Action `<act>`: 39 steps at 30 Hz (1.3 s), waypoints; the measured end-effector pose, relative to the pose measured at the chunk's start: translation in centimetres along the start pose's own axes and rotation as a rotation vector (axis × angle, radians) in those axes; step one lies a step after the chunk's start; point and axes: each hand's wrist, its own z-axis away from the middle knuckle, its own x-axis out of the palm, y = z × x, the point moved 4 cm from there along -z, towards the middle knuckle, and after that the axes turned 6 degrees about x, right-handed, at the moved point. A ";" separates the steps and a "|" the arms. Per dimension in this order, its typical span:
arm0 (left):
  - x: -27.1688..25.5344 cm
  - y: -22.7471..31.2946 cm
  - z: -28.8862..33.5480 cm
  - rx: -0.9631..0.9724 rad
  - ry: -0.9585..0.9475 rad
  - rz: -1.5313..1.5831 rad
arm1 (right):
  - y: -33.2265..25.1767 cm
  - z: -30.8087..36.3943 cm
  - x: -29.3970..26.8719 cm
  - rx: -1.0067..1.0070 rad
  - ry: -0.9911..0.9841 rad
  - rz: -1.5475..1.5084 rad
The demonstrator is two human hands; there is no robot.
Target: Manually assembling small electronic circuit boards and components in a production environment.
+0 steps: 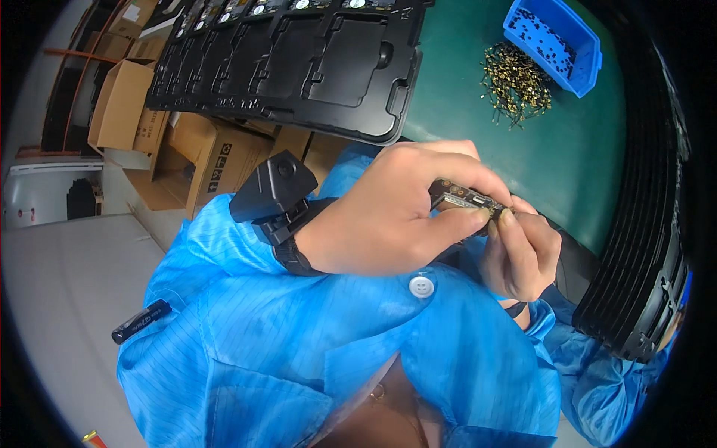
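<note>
At far left stand open cartons (118, 104), then a black tray (351, 63) with moulded recesses, its upper row holding parts. Next, the left hand (385, 213) grips a small dark board (464, 196) between thumb and fingers, below the pile of gold-tipped parts (517, 82) on the green worktop (452, 97). The right hand (524, 250) has its fingertips at the board's right end, their grip unclear, with a blue bin (585, 76) above and stacked black trays (631, 261) at far right.

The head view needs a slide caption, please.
Left hand holds a circuit board while right hand pinches at its end.
</note>
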 end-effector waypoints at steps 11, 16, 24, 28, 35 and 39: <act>-0.1 -0.4 0.0 -0.005 -0.008 -0.001 | -0.1 -0.2 0.1 0.047 0.022 0.022; -0.2 -0.4 0.1 0.080 0.060 -0.060 | 0.0 -0.3 0.3 0.039 0.028 0.027; -0.3 -0.4 0.2 0.071 0.044 -0.058 | 0.1 -0.1 0.5 0.044 0.034 -0.021; -0.4 -0.4 0.2 0.078 0.048 -0.081 | 0.0 -0.2 0.5 0.048 0.031 -0.009; -0.5 -0.1 0.2 0.044 0.035 -0.069 | -0.2 -0.4 0.5 0.010 -0.023 0.040; -0.4 -0.5 0.1 0.036 0.022 -0.057 | 0.0 -0.2 0.4 0.018 -0.039 0.063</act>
